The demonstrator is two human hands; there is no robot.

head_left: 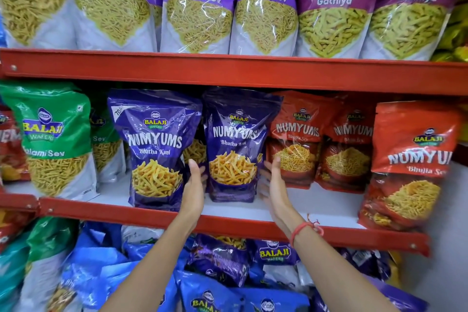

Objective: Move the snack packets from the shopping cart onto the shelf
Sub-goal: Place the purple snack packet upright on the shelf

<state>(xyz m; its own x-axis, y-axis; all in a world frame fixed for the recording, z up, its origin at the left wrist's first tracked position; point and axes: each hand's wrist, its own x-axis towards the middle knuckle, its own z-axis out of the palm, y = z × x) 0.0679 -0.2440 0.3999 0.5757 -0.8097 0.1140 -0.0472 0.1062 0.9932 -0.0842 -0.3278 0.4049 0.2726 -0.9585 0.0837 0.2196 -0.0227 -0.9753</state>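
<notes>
Grip: both hands [195, 180] [274, 180] flank purple packet [233, 144], open-palmed | upright on shelf [316, 205]

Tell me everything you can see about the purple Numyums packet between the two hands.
The purple Numyums packet is a glossy, crinkled plastic pouch marked Balaji Wafers and Bhatha Kani, picturing yellow sticks. It stands upright on the middle shelf, beside a matching packet and red ones. The left hand and right hand flank its lower sides, palms inward; firm contact is unclear.
</notes>
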